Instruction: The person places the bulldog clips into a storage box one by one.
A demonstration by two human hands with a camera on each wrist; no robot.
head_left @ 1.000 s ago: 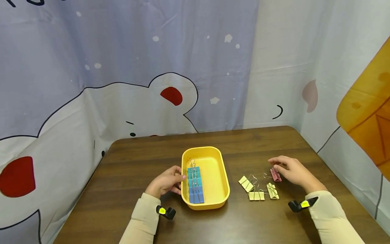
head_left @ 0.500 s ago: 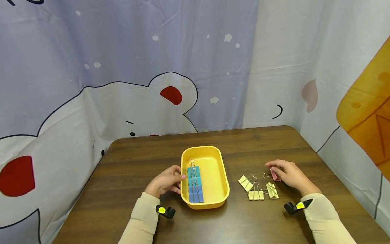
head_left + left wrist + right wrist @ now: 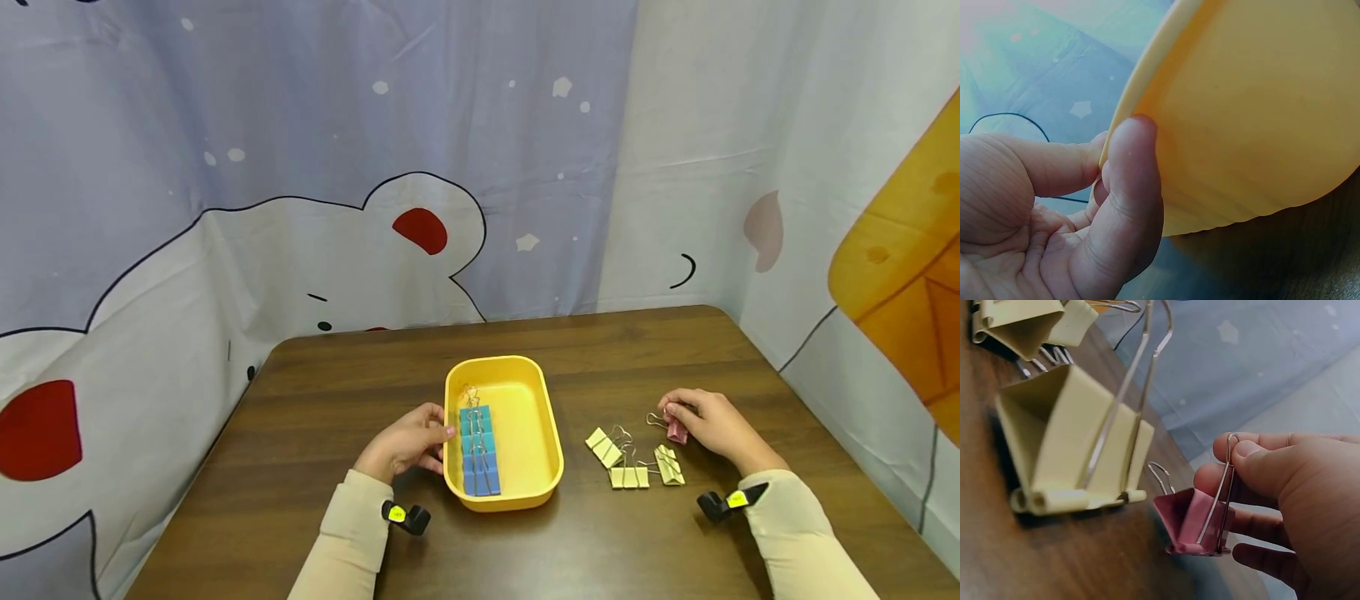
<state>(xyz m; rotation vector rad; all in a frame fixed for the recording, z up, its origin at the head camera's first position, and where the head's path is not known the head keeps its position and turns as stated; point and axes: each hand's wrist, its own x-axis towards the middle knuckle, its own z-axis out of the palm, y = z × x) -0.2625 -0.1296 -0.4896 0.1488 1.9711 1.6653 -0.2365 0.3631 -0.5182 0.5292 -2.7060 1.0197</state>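
My left hand (image 3: 407, 442) pinches the left rim of a yellow tray (image 3: 552, 433), thumb on one side of the wall and fingers on the other. Inside the tray, along its left side, lie teal binder clips (image 3: 477, 421) and blue binder clips (image 3: 481, 474) in a column. At the right, my right hand (image 3: 712, 423) pinches a wire handle of a pink binder clip (image 3: 1192, 522) between thumb and forefinger. Close by on the table are three pale yellow binder clips (image 3: 629, 477), their wire handles near one another.
The brown wooden table (image 3: 360, 367) carries everything. A patterned curtain (image 3: 525, 167) hangs behind its back edge and along the sides. The yellow clips lie between the tray and my right hand.
My right hand shifted slightly left, and its thumb and forefinger have taken hold of the pink binder clip, which has turned a little. My left hand stays at the tray's rim.
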